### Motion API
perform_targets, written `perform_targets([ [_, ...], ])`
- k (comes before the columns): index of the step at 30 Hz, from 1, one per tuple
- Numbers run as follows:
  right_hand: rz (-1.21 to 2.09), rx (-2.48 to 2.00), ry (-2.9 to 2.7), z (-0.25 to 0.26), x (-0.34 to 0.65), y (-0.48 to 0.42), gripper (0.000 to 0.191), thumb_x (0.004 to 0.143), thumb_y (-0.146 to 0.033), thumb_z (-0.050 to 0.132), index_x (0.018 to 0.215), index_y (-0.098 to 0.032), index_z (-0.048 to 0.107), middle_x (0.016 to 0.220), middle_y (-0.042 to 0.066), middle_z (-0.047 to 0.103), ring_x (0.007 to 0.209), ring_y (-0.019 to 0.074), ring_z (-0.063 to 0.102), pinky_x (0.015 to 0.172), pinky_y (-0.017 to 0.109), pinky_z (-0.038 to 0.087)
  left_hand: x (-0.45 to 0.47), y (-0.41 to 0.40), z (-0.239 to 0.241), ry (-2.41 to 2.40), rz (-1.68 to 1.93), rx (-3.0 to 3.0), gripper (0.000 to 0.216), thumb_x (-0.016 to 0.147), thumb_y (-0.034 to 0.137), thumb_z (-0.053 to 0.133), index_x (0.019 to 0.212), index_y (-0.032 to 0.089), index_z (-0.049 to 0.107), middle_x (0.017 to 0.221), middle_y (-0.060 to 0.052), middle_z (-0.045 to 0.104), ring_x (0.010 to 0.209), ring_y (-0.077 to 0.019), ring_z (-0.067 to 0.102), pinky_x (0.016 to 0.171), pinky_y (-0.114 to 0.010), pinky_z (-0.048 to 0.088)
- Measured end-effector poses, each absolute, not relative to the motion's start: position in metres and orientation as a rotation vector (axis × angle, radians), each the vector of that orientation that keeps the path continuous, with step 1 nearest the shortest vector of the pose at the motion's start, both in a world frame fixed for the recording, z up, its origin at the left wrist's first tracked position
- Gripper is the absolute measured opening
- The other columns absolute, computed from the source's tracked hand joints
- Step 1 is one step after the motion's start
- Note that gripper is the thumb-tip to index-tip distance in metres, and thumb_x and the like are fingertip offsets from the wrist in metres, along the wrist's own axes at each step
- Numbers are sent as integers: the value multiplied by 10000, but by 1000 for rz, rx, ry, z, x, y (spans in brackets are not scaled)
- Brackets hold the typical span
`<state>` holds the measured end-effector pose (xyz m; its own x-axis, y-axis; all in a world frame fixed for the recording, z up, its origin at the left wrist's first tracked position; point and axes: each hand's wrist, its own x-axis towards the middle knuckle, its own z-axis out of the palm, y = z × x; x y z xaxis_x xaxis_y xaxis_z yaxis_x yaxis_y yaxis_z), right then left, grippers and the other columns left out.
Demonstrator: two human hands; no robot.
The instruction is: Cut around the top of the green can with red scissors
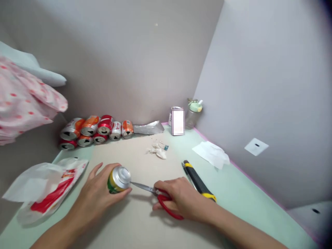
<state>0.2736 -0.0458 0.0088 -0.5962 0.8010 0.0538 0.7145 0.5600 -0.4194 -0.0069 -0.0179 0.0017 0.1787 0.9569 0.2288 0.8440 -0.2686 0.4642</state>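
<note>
My left hand [94, 197] is wrapped round a green and yellow drink can [118, 180] lying on its side on the brown board [135, 224], its silver end facing right. My right hand [181, 199] grips red-handled scissors [158, 197] by the handles. The scissor blades point left and their tips touch the rim of the can's silver end.
Several red and orange cans [95, 129] are stacked against the back wall, beside a flattened silver sheet [149, 128]. A black and yellow utility knife [198, 180], white paper [211, 154], scraps [158, 150], a plastic bag [46, 186], a jar [177, 121] and a bottle [194, 114] lie around.
</note>
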Motion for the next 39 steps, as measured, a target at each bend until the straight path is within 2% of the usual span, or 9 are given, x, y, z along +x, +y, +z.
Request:
perform_targets([
  [3,540,-1256,-2557,11,276,-45,358,915,-598,629,916,-241,605,768,-1,717,655,165,646,585,227,324,-6,-18,10,1674,611,2051,538,766,569,670,1188,256,554,1219,-92,667,1176,-360,581,966,-457,471],
  [9,611,-1237,-2547,12,276,-46,313,918,-548,655,940,-236,636,758,-3,700,638,154,614,596,225,327,3,-25,30,1665,526,1916,557,748,553,695,1197,270,523,1122,-42,690,1019,-301,648,860,-353,485],
  [18,1053,-1061,-2375,26,276,-51,366,844,-571,724,1000,-246,665,658,-81,510,585,100,412,570,177,339,-7,-27,39,1225,617,1610,543,676,526,715,1105,256,521,852,20,626,748,-189,569,650,-254,451],
  [21,1016,-1046,-2379,27,275,-52,353,821,-564,750,929,-245,644,650,-90,458,581,97,365,556,174,316,-6,-28,44,1178,597,1597,539,660,497,712,1096,254,510,853,18,623,751,-195,565,657,-265,448],
  [24,861,-1087,-2402,24,275,-50,356,829,-575,738,908,-247,626,682,-76,508,594,105,400,582,186,323,-1,-29,44,1368,642,1697,493,679,465,710,1083,255,519,904,3,640,816,-227,598,735,-313,479],
  [27,725,-1141,-2423,19,276,-47,347,855,-579,711,922,-251,620,732,-53,591,618,120,472,605,204,334,-2,-26,37,1644,754,1912,484,718,452,716,1109,248,518,1077,-61,651,1040,-317,596,893,-426,474],
  [29,699,-1158,-2441,17,276,-46,355,873,-596,681,920,-250,617,750,-42,622,631,130,511,608,214,341,-5,-22,32,1771,833,2105,535,690,473,746,1110,227,523,1173,-116,635,1218,-400,495,997,-511,411],
  [35,678,-1168,-2449,26,274,-51,414,852,-632,682,965,-241,603,841,-14,639,711,152,557,652,228,382,-13,-17,32,1534,775,1786,535,740,509,698,1150,253,469,1071,-41,646,980,-267,627,843,-357,497],
  [39,695,-1136,-2459,29,272,-54,430,863,-644,660,1008,-241,617,842,-11,630,711,153,559,657,234,385,-12,-19,35,1367,728,1752,559,687,493,730,1133,247,497,1029,-33,644,931,-249,618,823,-329,498],
])
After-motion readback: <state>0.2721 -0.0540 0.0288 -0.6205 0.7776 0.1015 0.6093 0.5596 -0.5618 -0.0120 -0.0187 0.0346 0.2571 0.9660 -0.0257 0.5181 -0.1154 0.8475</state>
